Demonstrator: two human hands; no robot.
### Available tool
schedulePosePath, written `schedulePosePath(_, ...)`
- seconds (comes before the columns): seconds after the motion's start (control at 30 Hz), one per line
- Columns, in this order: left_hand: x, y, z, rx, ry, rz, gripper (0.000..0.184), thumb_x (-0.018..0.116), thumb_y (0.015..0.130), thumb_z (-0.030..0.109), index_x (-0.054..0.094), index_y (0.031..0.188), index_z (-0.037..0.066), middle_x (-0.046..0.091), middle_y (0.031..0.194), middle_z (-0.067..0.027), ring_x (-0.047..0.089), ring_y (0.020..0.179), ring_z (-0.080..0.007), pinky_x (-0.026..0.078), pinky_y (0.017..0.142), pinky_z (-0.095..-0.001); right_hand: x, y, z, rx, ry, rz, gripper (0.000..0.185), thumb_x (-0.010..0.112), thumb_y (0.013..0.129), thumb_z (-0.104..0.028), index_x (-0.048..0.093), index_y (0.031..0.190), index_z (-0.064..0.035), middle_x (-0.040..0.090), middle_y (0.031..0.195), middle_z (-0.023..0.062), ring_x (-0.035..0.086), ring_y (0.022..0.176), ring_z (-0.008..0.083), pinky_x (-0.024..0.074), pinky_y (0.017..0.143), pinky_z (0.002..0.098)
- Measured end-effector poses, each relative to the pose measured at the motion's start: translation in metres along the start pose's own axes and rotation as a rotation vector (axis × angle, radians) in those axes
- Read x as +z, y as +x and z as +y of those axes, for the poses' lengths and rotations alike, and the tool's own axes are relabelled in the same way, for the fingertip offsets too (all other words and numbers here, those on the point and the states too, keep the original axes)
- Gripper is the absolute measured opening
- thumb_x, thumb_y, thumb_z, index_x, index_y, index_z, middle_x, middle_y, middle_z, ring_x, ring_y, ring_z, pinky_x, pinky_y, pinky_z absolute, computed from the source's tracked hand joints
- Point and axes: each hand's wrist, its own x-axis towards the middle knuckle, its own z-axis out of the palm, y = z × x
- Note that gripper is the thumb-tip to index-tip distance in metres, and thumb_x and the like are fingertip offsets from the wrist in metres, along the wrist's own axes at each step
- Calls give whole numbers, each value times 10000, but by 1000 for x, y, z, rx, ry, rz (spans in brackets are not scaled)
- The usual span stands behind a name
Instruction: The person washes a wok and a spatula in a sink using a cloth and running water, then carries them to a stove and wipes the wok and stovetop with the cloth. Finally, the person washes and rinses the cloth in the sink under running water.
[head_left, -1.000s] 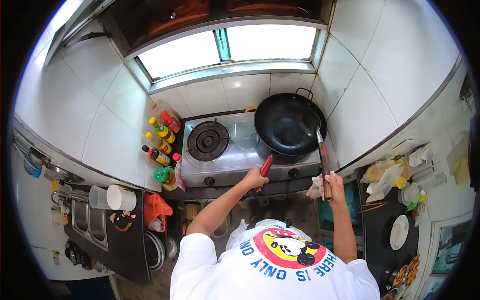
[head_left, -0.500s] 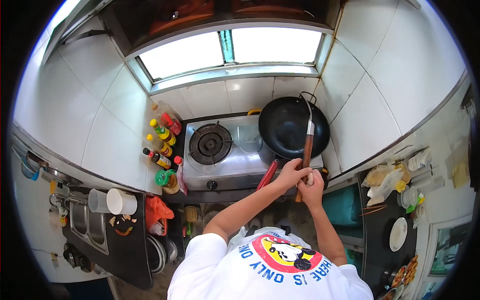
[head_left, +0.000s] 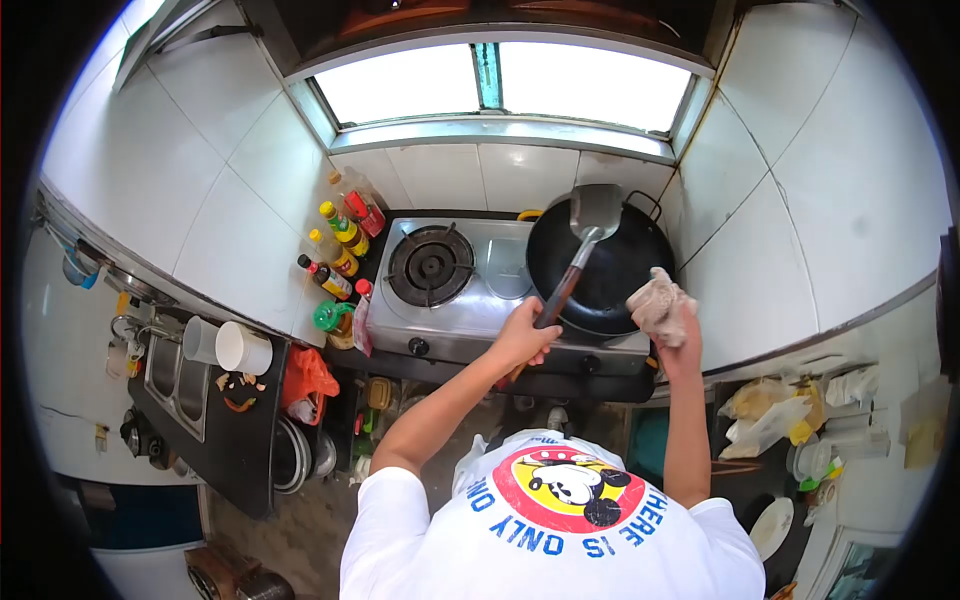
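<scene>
My left hand is closed round the wooden handle of a metal wok spatula. The spatula slants up over the black wok, its broad blade toward the window. In my right hand is a crumpled, pale, stained cloth, held at the wok's front right rim and bunched above the fingers. Whether the cloth touches the rim I cannot tell. The wok sits on the right side of a steel gas stove.
Left of the wok is a bare burner. Several sauce bottles and a green-lidded jar line the left wall. A sink and white tub are farther left. A plate lies at lower right.
My hands have come apart: the left moved left with the spatula, whose blade now faces the camera. The right moved right, its cloth now plainly visible. The whole view has shifted slightly.
</scene>
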Motion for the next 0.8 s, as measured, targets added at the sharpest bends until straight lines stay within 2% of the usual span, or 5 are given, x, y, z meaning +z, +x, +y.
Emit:
schedulePosePath(0.1, 0, 6, 3, -76, 61, 51, 242, 630, 802, 120, 435, 911, 28, 505, 553, -41, 486, 385, -112, 378, 336, -251, -36, 13, 13, -29, -366, 240, 303, 487, 922, -186, 509, 1176, -21, 563, 1153, 92, 547, 1064, 198, 457, 905, 362)
schedulePosePath(0.27, -1, 6, -4, -177, -154, -19, 228, 596, 815, 105, 435, 949, 14, 508, 584, -45, 496, 399, -120, 382, 343, -251, -12, 35, 11, -115, -373, 289, 303, 484, 927, -155, 510, 1185, 1, 567, 1139, 91, 536, 1067, 183, 424, 921, 312)
schedulePosePath(0.53, 7, -26, 13, -214, -190, -181, 301, 573, 799, 54, 381, 1029, 29, 486, 629, -61, 492, 373, -133, 371, 313, -261, 48, 51, 0, -890, -1373, -202, 455, 514, 831, 7, 451, 1281, -18, 481, 1279, 164, 460, 1189, 295, 340, 1007, 363)
schedulePosePath(0.57, 11, -27, 13, -160, -97, -162, 309, 573, 789, 52, 381, 1030, 24, 483, 632, -65, 494, 373, -135, 374, 313, -265, 51, 56, 7, -897, -1533, -280, 528, 531, 737, 41, 481, 1257, -35, 466, 1283, 184, 429, 1197, 382, 325, 1028, 411)
schedulePosePath(0.8, 15, -39, 25, -57, 193, -66, 341, 561, 751, 27, 387, 1043, -1, 467, 622, -59, 465, 353, -133, 359, 303, -274, 28, 98, 50, -675, -1645, -598, 583, 464, 715, 91, 462, 1283, -40, 431, 1323, 185, 380, 1254, 343, 287, 1061, 417)
